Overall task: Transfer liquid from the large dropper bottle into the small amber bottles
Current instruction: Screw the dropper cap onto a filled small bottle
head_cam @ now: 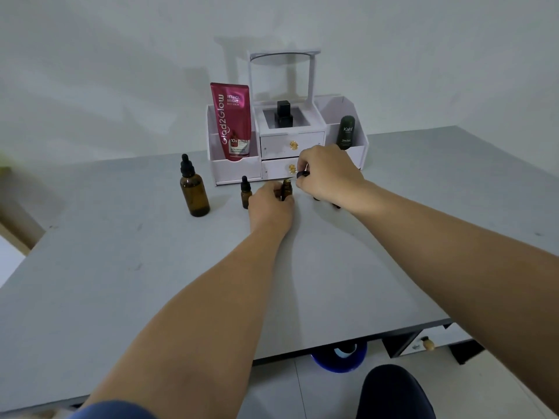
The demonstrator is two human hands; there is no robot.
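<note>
The large amber dropper bottle [194, 192] stands capped at the left of the grey table [151, 282]. A small amber bottle with a black dropper cap [246, 193] stands to its right. My left hand [270, 204] grips another small amber bottle [287, 190], whose neck is uncovered. Just above and right of that neck, my right hand [328, 175] pinches a black dropper cap [303, 174]. More small dark bottles are mostly hidden behind my right wrist [336, 205].
A white organizer [348, 107] with two drawers stands at the back, holding a red tube [233, 122], a black bottle [283, 114] and a dark green bottle [346, 131]. The table's front edge runs over a blue object [340, 358] on the floor.
</note>
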